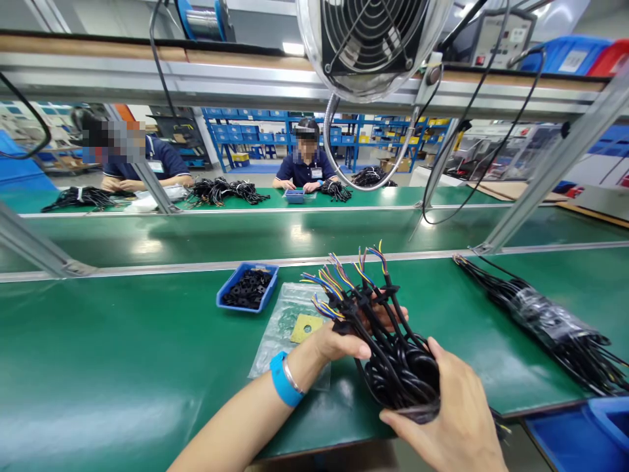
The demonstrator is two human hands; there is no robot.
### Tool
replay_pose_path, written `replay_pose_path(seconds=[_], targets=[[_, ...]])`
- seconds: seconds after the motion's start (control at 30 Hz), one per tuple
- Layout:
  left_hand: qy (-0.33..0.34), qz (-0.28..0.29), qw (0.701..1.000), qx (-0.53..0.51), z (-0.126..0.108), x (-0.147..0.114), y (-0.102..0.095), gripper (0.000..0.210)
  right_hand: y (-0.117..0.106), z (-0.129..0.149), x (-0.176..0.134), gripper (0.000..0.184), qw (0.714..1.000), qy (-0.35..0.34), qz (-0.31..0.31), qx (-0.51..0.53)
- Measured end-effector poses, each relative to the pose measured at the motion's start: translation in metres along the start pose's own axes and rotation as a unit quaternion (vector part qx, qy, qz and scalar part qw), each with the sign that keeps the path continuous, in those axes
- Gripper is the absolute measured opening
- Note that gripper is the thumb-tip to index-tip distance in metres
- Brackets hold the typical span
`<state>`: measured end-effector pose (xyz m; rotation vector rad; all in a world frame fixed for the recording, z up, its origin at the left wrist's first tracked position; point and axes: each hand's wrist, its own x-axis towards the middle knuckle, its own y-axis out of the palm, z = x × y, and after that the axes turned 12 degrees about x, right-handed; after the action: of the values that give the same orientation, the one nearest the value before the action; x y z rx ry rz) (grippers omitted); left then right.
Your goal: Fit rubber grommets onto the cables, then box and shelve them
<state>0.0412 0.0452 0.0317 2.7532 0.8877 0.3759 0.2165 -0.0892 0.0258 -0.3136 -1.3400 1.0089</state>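
Head view. Black cable bundle is in both hands, near the front edge of the green bench; whether it touches the surface, cannot tell.

Left hand: fingers curled behind the cables, partly hidden; thumb across the front. It grips below the black grommets, presumably to leave the coloured wire ends fanned out and unpinched.

Right hand: thumb low, forefinger high, closed round the coiled end; remaining fingers not resolved. This grip likely carries the weight and stops the loops spreading.

Blue tray of small black parts sits left of the bundle, probably for easy reach. Yellow square plate, holed, lies by the left wrist on a clear plastic bag. Plastic-wrapped cable bundle lies apart at right; wrapping presumably keeps it together.
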Motion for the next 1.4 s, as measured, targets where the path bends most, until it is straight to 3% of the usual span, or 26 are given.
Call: replay_pose_path(seconds=[0.17,0.3,0.43,0.6,0.77,0.9,1.03,1.13,1.23,1.3,1.4], targets=[[0.006,-0.024,0.998,-0.054,-0.005,0.003,0.007,0.073,-0.015,-0.016,-0.006,0.097,0.997,-0.013,0.056,0.047],[0.022,-0.044,0.993,-0.103,-0.011,0.008,0.012,0.076,-0.029,-0.043,-0.016,0.098,0.989,0.035,0.127,0.068],[0.04,-0.04,0.989,-0.133,-0.011,0.013,0.013,0.081,-0.027,-0.065,-0.026,0.104,0.976,0.041,0.191,0.098],[0.058,-0.022,0.979,-0.192,-0.007,0.018,0.012,0.084,-0.02,-0.076,-0.03,0.099,0.963,0.08,0.209,0.15],[0.051,-0.021,0.972,-0.228,-0.009,0.019,0.014,0.08,-0.027,-0.072,-0.024,0.093,0.917,0.141,0.245,0.283],[0.041,-0.024,0.973,-0.228,-0.017,0.019,0.02,0.075,-0.03,-0.065,-0.023,0.094,0.869,0.199,0.232,0.39],[0.047,-0.017,0.977,-0.205,-0.025,0.017,0.023,0.068,-0.028,-0.059,-0.028,0.098,0.847,0.24,0.204,0.428],[0.062,-0.011,0.982,-0.178,-0.028,0.009,0.018,0.07,-0.027,-0.057,-0.031,0.098,0.859,0.245,0.175,0.415],[0.08,-0.002,0.988,-0.129,-0.026,-0.009,0.016,0.098,-0.019,-0.055,-0.033,0.091,0.882,0.219,0.139,0.393],[0.094,0.019,0.992,-0.08,-0.022,-0.025,0.021,0.118,-0.01,-0.05,-0.032,0.087,0.896,0.185,0.117,0.386],[0.092,0.024,0.995,0.014,-0.013,-0.048,0.038,0.116,0.01,-0.03,-0.024,0.09,0.901,0.145,0.125,0.389]])
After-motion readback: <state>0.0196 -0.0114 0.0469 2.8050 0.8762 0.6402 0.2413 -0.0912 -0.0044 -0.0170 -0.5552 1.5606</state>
